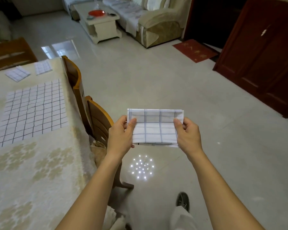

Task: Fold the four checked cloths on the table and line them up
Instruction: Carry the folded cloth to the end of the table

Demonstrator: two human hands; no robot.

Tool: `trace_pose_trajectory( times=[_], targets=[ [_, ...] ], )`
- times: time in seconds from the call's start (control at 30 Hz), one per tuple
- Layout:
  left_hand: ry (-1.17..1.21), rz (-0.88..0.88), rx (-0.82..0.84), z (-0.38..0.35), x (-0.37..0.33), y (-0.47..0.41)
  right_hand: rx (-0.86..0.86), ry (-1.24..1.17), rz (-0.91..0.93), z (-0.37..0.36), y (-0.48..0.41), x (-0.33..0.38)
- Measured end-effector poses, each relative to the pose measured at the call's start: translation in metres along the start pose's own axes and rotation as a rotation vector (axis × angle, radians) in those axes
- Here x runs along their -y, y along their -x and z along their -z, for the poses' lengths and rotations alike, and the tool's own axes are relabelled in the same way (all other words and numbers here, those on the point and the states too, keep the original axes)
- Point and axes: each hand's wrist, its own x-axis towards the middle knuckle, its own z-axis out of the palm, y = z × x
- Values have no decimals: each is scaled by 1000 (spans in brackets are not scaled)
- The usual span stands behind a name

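Open cloth (33, 112) lies flat on the worktop (40, 171) by its right edge; two folded cloths (17, 74) (43, 67) sit beyond, at the far edge. The held cloth (155, 128), folded, hangs over the floor (173, 90) right of the worktop, long axis hand to hand; left grip (121, 135) and right grip (188, 135) pinch its ends, left nearer the worktop.

Pale trousers (181, 219), dark lace-up shoe (183, 200)

A thin, matt, woven checked cloth (155, 128), softly creased. The tablecloth (40, 171) is cream fabric with a raised, textured pattern. The chairs (100, 120) are varnished, glossy wood. Pale floor tiles (156, 80) are polished and reflective.
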Motion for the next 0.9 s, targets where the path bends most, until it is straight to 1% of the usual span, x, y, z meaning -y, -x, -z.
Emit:
trace_pose_trajectory(
  times=[0.23, 0.33, 0.43, 0.57, 0.67, 0.8, 0.9],
  targets=[
    [-106, -6, -127, -71, -53, -56, 117, -44, 92, 57, -116, 4],
    [-100, 10, -194, -84, -68, -73, 202, -55, 126, 62, -151, 11],
    [-110, 42, -270, -86, -70, -90, 242, -65, 150, 50, -178, 16],
    [-125, 88, -365, -80, -62, -118, 310, -79, 134, 20, -215, 24],
    [-57, 117, -363, -77, -54, -151, 385, -78, 117, 0, -254, 33],
    [67, 114, -342, -76, -41, -212, 390, -76, 129, -22, -319, 46],
    [121, 139, -375, -71, -35, -271, 412, -27, 139, -51, -370, 63]
  ],
)
